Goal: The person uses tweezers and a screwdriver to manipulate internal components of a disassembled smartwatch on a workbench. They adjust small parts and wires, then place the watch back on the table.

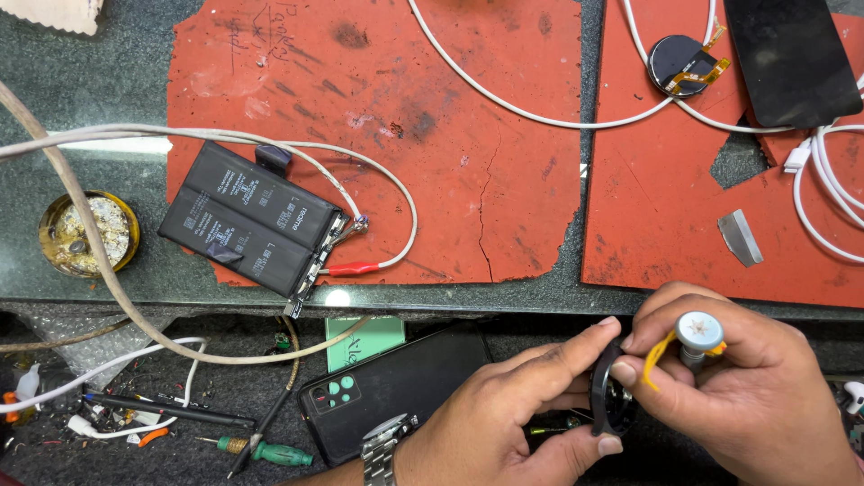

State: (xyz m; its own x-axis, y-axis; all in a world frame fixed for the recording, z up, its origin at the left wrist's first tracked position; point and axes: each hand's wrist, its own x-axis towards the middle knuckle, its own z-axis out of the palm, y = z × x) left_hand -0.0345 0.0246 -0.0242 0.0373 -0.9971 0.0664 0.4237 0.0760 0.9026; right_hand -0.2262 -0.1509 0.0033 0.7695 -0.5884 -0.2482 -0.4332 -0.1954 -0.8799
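Note:
My left hand [513, 409] pinches a small round black casing [605, 396] by its rim, held on edge below the bench front. My right hand [756, 382] grips a small screwdriver [698, 335] with a round grey cap, its tip pointing into the casing. An orange flex strip [655, 358] curls out beside my right fingers. A metal watch sits on my left wrist [382, 450].
A black battery pack [247, 216] with clipped leads lies on the red mat [432, 135]. A black phone [396, 387] lies in the lower tray, with screwdrivers [261, 448] to its left. A round part [679, 63], a dark panel [792, 54], white cables and a metal blade [740, 236] sit at the right.

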